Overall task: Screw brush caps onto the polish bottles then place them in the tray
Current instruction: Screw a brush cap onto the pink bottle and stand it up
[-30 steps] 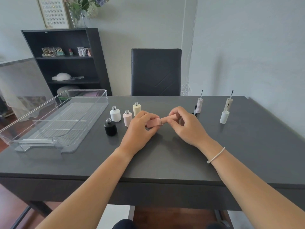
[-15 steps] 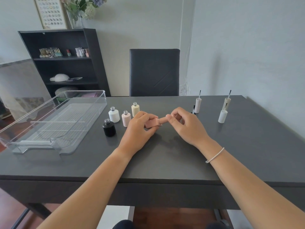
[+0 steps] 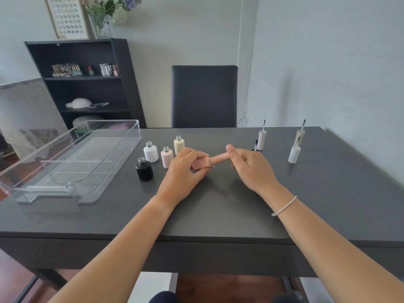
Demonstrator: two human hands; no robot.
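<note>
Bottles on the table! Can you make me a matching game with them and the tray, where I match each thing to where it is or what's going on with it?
Things:
1. Black bottle
2. Pink bottle
3. Tray
4. Cream bottle

Clues:
A. Held sideways in the left hand, cap on it
B. Nothing in it
C. Uncapped, nearest the tray
D. Uncapped, farthest back of the bottles

Pairs: 1-C, 2-A, 3-B, 4-D
</note>
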